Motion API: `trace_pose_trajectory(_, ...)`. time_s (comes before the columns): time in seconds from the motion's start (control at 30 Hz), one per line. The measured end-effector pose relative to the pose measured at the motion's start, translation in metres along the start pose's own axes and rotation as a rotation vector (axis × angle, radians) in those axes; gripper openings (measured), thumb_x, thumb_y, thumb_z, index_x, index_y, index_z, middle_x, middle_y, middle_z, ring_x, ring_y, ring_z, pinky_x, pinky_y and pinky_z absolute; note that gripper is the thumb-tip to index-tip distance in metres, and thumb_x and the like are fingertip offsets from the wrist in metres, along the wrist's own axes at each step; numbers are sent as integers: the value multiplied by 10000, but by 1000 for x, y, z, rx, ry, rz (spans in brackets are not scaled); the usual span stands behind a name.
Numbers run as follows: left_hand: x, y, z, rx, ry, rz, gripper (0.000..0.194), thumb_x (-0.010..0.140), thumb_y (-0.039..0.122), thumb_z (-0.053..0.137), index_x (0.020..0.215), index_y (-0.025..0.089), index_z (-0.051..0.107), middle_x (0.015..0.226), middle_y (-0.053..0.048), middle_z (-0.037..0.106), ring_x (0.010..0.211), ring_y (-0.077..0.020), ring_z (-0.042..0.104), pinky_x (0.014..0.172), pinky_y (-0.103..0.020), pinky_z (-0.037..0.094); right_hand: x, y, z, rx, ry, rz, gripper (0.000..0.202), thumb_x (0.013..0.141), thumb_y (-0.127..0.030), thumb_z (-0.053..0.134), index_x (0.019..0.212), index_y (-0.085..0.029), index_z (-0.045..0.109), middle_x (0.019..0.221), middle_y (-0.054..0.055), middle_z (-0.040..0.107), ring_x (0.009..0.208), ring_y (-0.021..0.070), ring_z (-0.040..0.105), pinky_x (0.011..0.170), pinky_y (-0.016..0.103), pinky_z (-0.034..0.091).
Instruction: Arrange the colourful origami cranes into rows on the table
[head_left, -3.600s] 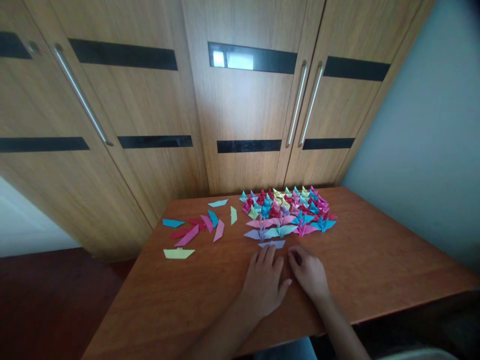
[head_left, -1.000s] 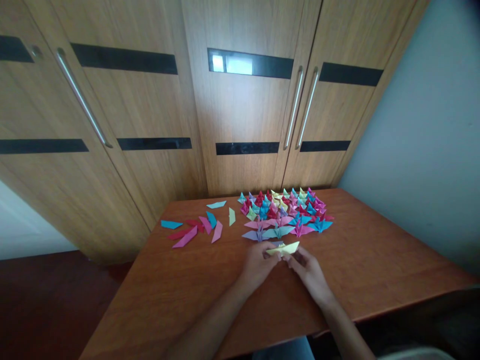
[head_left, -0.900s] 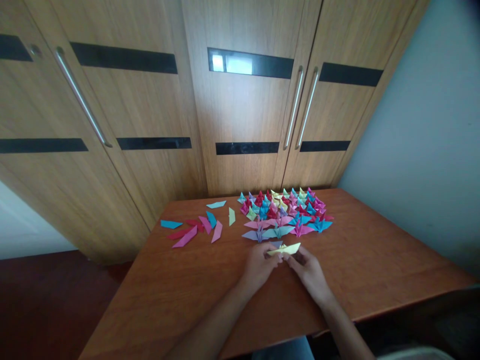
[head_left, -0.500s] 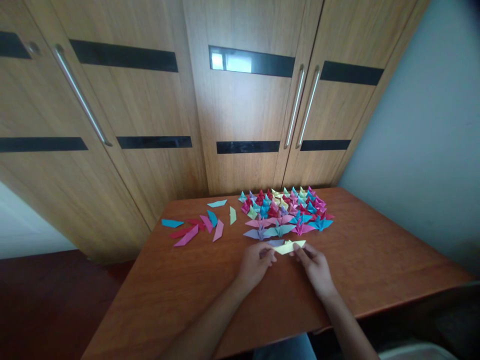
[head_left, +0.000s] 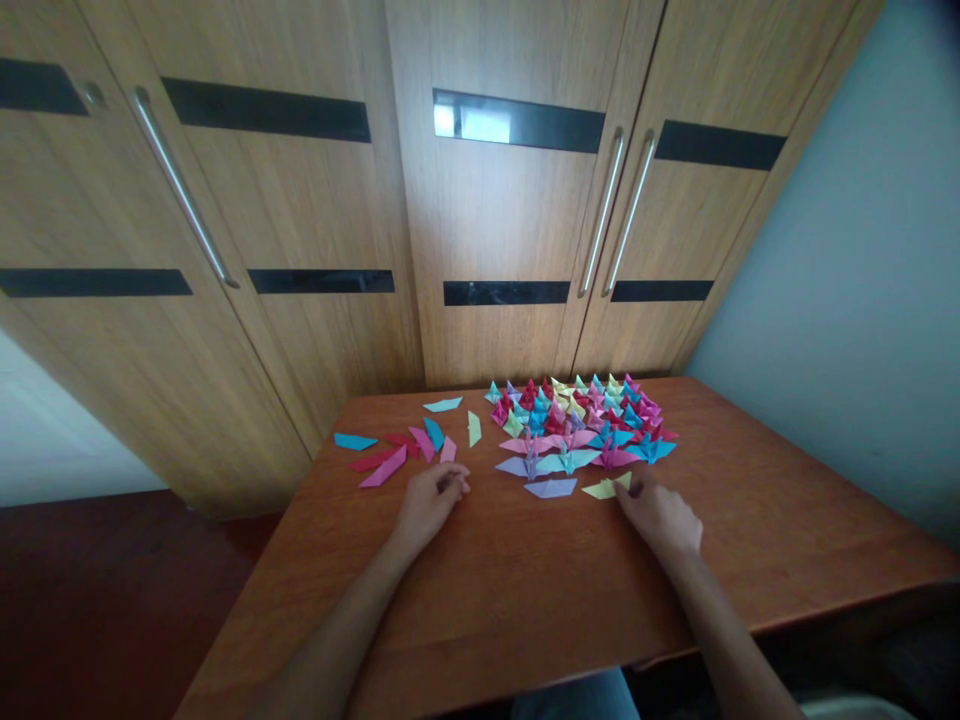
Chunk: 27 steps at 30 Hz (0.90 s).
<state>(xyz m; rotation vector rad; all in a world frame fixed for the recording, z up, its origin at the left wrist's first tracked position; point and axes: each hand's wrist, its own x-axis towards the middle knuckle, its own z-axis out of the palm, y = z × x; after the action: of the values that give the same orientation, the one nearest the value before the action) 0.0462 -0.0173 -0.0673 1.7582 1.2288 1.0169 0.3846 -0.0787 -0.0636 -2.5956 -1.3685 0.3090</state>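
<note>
My right hand (head_left: 661, 512) pinches the right end of a pale yellow folded paper crane (head_left: 604, 489), which lies flat on the table in front of the other cranes. Beside it to the left is a lilac folded paper piece (head_left: 551, 488). My left hand (head_left: 433, 502) is over the table at the left, fingers loosely curled and slightly apart, with nothing visible in them. Its fingers cover the lower part of a light pink folded strip (head_left: 448, 448). More folded strips lie just beyond, among them a magenta one (head_left: 384, 468) and a blue one (head_left: 355, 441).
Rows of colourful paper cranes (head_left: 568, 459) fill the back right of the brown wooden table (head_left: 510, 590). A pale green strip (head_left: 474, 429) and a light blue strip (head_left: 443, 404) lie left of them. Wooden cabinet doors (head_left: 502, 220) stand behind the table, a wall (head_left: 847, 300) at right.
My left hand has let go of the yellow folded paper and moved left to the loose strips. My right hand has brought the yellow piece down onto the table, right of the lilac one.
</note>
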Motion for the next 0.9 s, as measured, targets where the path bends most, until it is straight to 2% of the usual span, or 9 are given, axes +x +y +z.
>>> trace_pose_trajectory(0.13,-1,-1,-8,-35,31,-40,221,805,316,491,892,157,617,713,-27,669,629,-157,615,630,-266,480,-3,-7,1,-9,23,28,424,813,-596,363,896,-249,591,906,100,662,848,298,631,697,413,456)
trace_pose_trajectory(0.27,-1,-1,-8,-59,4,-44,209,798,307,498,881,159,619,712,-28,671,637,-157,620,624,-259,481,-4,-10,3,-11,28,61,430,823,-578,361,926,-230,591,920,121,660,861,306,632,715,424,460)
trace_pose_trajectory(0.67,-2,0,-12,-44,25,-8,222,798,308,498,901,161,628,738,-32,686,638,-161,623,635,-272,490,-9,-7,4,33,82,77,442,839,-562,343,909,-237,634,878,113,669,810,286,636,671,368,459)
trace_pose_trajectory(0.77,0,3,-23,77,90,7,229,808,319,484,901,175,636,791,-30,693,716,-181,633,695,-288,489,-12,-6,4,33,123,38,424,856,-527,333,925,-239,637,855,114,673,780,276,638,621,331,444)
trace_pose_trajectory(0.9,2,5,-49,380,279,19,236,826,331,463,892,204,650,904,-30,693,838,-204,624,777,-301,466,-22,-12,10,62,140,-51,361,868,-467,363,926,-236,634,824,97,681,732,246,641,532,260,368)
